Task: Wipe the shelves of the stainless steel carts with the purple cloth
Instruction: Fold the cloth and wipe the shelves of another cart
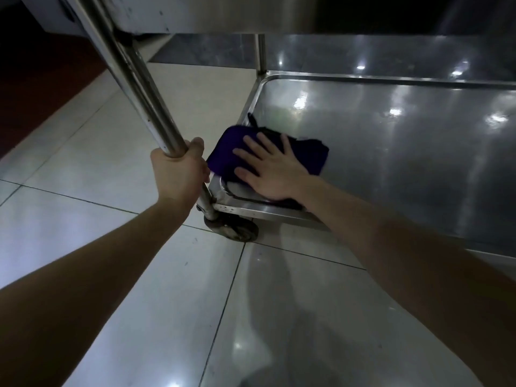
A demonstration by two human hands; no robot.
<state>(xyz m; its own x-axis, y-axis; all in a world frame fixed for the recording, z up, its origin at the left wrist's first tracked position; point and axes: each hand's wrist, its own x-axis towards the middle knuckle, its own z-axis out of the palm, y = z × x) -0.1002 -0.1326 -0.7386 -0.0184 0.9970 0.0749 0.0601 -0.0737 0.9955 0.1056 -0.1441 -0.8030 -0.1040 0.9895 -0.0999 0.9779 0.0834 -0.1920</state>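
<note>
The right hand (pixel 270 174) lies flat on the purple cloth (pixel 223 152), its fingers (pixel 252 148) straight and spread, pressing the fabric down rather than curling round it. The cloth is a soft, crumpled, dark violet piece, bunched into a rough rectangle. It sits at the near left corner of the cart's bottom shelf (pixel 391 152) and hangs slightly over the left rim. A darker fold pokes out from under it on the far side.

The shelf is a shallow stainless steel tray with a raised, rounded lip and curved corners. Its brushed surface is glossy and streaked with bright reflected spots of light.

The left hand (pixel 178 171) grips the near left post (pixel 139 88), with the fingers wrapped round it and the thumb up against the metal. The post is a smooth, polished round tube that slants up to the upper shelf (pixel 223 12), whose flat steel side is flecked with small dark marks. A thinner far post (pixel 261 51) rises from the shelf's far left corner.

Under the near corner is a dark, scuffed caster wheel (pixel 237 230) resting on the floor (pixel 111 152), which is laid with large, pale, shiny square tiles and thin dark grout lines.
</note>
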